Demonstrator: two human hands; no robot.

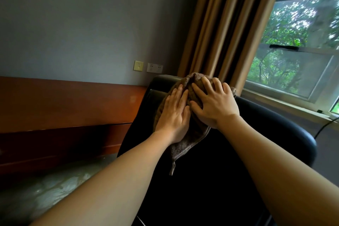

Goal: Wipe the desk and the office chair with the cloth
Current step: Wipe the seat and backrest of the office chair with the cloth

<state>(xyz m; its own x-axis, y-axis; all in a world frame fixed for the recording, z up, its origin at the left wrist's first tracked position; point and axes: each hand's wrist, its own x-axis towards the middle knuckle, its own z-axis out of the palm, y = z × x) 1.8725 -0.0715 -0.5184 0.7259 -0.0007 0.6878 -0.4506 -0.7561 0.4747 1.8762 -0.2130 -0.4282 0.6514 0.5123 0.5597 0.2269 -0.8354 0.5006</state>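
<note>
Both my hands rest on the cloth (189, 143), close side by side. My left hand (173, 115) lies flat, fingers straight and together, pressing the cloth's left part. My right hand (215, 103) is spread wide, fingers slightly bent, pressing the bunched upper part. Neither hand grips it.

The cloth is draped over the top of the chair (211, 189) back. Its upper fold humps just beyond my right fingertips. Its lower end hangs past my left wrist, with a small loop dangling from the bottom corner. It is brown terry, thick and rumpled.

Left of the cloth a short stretch of the chair's rounded black top edge shows bare. To the right its padded edge curves away, also bare. Below the cloth the black surface runs uncovered between my forearms.

Beyond the chair, a wood panel (64, 108) runs along the grey wall (82, 24) on the left, with two wall plates (147, 66) above it. A tan curtain (225, 27) hangs right behind the cloth, and the window (297, 57) is to the right.
</note>
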